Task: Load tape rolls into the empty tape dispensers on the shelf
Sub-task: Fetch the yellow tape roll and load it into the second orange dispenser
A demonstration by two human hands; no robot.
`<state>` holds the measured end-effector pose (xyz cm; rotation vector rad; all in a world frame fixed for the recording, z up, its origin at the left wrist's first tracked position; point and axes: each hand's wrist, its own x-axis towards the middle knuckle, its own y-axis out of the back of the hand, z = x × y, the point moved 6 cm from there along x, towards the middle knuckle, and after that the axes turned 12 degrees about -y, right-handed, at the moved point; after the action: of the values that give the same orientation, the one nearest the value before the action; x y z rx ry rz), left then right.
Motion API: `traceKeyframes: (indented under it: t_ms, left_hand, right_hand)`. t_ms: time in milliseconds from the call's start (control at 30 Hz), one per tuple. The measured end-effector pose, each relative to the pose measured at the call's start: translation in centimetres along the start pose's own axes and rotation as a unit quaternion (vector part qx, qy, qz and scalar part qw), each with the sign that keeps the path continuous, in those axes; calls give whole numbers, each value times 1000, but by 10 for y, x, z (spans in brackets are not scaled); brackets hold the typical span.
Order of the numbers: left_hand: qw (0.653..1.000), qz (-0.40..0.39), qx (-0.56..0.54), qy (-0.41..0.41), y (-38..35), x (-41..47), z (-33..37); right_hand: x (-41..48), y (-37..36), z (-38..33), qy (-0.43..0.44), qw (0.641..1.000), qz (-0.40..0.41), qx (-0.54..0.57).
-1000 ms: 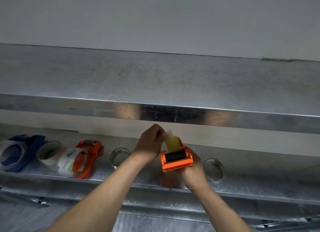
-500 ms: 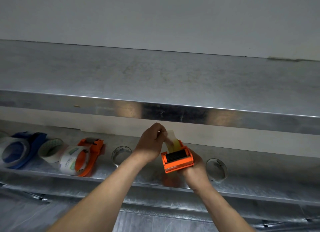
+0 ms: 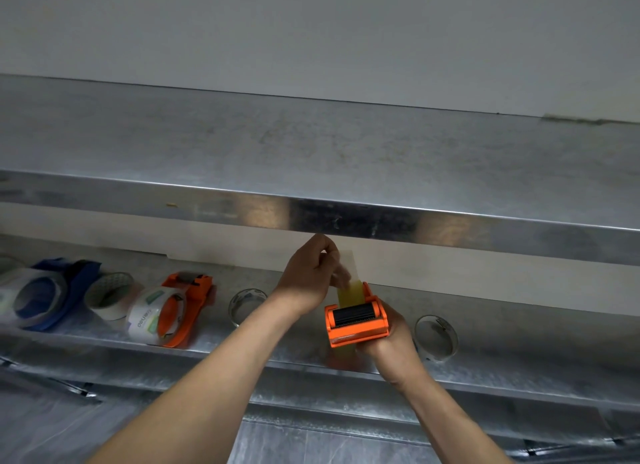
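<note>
Head view: left hand pinches the free end of the tape strip between thumb and fingertips, at 11 o'clock of the held orange dispenser. Right hand grips that dispenser from underneath at its 5 o'clock, fingers curled round the body. Dispenser is held in the air just in front of the lower shelf, mid-frame. Strip runs from the pinch down over the black roller. Its roll is hidden behind the frame and hand; only a yellow sliver shows below. My read: roll is seated and threading over the roller is the step in hand, so this unit is nearly done. At 9 o'clock on the shelf, a second orange dispenser carries a clear printed roll, and further out a blue dispenser has a roll too. Both look loaded. Apparently loose: a white roll between those two, a clear roll just beside the left wrist, another clear roll at 3 o'clock. No other empty dispenser in view; can't tell what's out of frame. Materials: tape is thin translucent yellowish film. Dispenser is rigid moulded plastic, boxy, with a ribbed roller. Shelves are dull mottled sheet metal with a folded front lip. Upper shelf overhangs at 12 o'clock, plain pale wall above.
</note>
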<state>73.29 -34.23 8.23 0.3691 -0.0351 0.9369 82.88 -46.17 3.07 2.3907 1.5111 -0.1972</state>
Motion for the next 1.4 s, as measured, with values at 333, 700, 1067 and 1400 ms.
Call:
traceKeyframes:
  t_ms: [333,700,1067,1400]
  left_hand:
    - [999,-33,12,17,-7,-10,19]
    - [1000,-11,23,2,-4,-18,23]
    - [1000,-16,7,-24,-7,-23,26]
    - [997,-43,14,-70,-8,-23,34]
  right_hand:
    - [-5,-3,-6,15,999,-17,46]
    - [-4,-3,-3,6,999,-27,30]
    - [1,3,11,-25,999,-4,46]
    - [-3,3,-7,12,998,-13,53]
